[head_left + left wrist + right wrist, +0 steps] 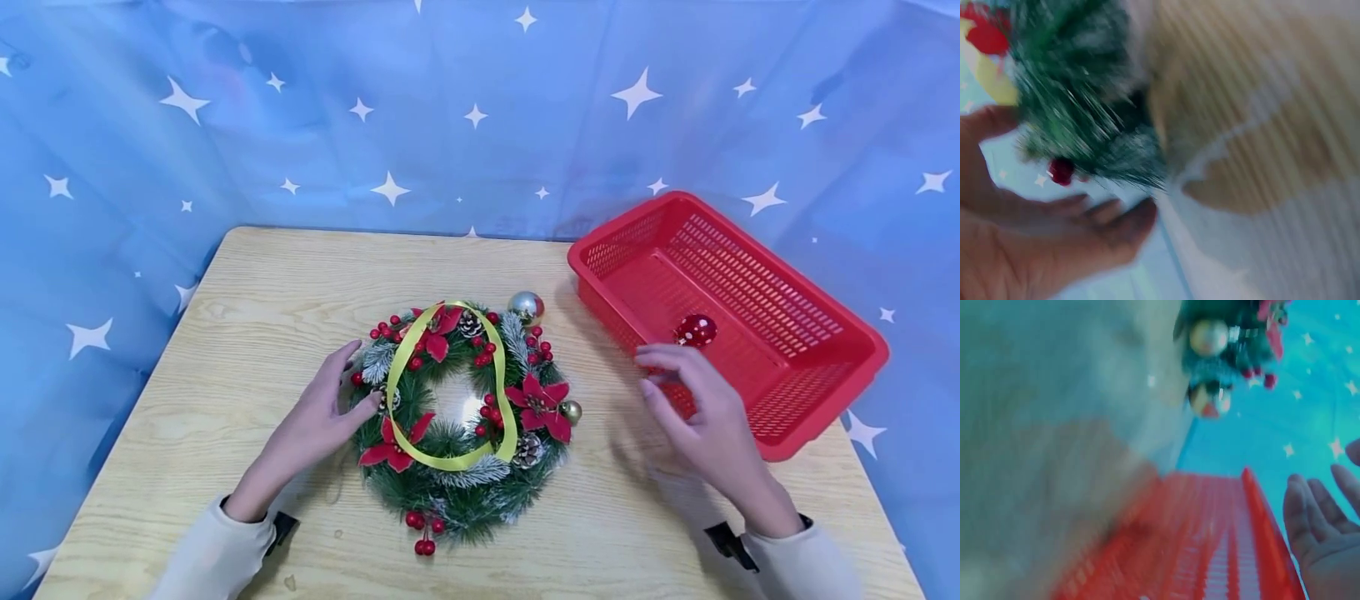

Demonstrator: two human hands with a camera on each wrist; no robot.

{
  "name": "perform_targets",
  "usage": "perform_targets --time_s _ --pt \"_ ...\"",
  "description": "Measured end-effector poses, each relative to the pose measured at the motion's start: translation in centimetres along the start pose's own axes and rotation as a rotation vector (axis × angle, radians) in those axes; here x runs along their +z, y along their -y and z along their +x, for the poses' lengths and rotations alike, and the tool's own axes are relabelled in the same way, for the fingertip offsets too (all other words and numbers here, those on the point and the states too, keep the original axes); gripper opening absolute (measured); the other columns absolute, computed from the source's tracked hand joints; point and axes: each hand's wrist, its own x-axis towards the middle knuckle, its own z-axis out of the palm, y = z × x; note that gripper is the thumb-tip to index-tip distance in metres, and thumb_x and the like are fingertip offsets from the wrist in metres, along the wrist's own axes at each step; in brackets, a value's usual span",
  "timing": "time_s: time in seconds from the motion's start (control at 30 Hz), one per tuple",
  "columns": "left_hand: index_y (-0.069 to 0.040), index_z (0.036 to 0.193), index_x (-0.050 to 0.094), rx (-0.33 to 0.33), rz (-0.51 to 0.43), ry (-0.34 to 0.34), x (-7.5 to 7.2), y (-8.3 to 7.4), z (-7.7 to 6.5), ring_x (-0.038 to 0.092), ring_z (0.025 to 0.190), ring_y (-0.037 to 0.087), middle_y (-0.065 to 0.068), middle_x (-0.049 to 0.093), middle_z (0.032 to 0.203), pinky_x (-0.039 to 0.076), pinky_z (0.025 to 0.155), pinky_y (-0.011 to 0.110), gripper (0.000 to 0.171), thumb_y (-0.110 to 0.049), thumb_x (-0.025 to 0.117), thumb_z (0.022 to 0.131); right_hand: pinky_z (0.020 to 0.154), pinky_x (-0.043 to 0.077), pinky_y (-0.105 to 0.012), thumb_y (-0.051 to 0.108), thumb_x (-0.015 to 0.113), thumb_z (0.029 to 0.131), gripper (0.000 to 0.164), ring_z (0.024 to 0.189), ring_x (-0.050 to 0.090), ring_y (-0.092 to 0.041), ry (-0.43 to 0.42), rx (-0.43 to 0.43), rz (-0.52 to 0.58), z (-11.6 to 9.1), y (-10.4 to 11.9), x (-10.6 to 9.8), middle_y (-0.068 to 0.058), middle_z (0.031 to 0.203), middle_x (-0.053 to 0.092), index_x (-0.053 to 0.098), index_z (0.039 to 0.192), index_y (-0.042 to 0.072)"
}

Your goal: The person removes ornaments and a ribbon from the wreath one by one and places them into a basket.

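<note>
A green wreath (480, 500) lies on the table, dressed with red poinsettias (537, 404), pinecones (528, 450), frosted sprigs and red berries. A loop of yellow ribbon (395, 383) lies across its top. My left hand (318, 425) is at the wreath's left side, thumb and fingers spread apart, the thumb tip overlapping a pinecone. In the left wrist view, the fingers (1116, 231) are beside the green needles. My right hand (705, 425), fingers loosely bent and holding nothing, hovers by the near left side of a red basket (847, 333). A red ball with white dots (695, 330) sits inside the basket.
A shiny silver ball (527, 307) is at the wreath's upper right edge, and a small gold ball (571, 412) at its right edge. The wooden table (247, 333) backs onto a blue curtain with white stars (465, 167). The basket stands at the table's right.
</note>
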Motion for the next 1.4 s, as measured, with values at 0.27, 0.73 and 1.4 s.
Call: perform_targets --time_s 0.27,0.73,1.4 --pt "-0.013 0.171 0.034 -0.020 -0.019 -0.065 0.5 -0.5 -0.6 0.053 0.140 0.049 0.021 0.039 0.170 0.053 0.099 0.067 0.075 -0.036 0.069 0.109 0.096 0.055 -0.021 -0.010 0.084 0.089 0.044 0.116 0.068 -0.014 0.182 0.079 0.050 -2.1 -0.7 2.9 -0.006 0.126 0.072 0.073 0.127 0.007" --pt "-0.018 0.175 0.027 0.022 -0.092 0.019 0.5 0.1 -0.3 0.035 0.154 0.051 0.019 0.025 0.177 0.045 0.108 0.073 0.068 -0.032 0.058 0.115 0.084 0.064 -0.039 -0.006 0.090 0.085 0.044 0.098 0.074 -0.021 0.335 0.211 0.048 -2.6 -0.9 5.4 0.001 0.114 0.073 0.072 0.122 0.008" --pt "-0.016 0.176 0.020 0.082 -0.060 0.080 0.3 0.4 0.5 0.016 0.163 0.044 0.017 0.020 0.178 0.021 0.122 0.075 0.066 -0.031 0.048 0.119 0.076 0.062 -0.028 -0.010 0.084 0.086 0.037 0.088 0.069 -0.010 0.386 0.323 0.084 -2.7 -0.2 6.3 0.007 0.100 0.072 0.073 0.114 0.011"
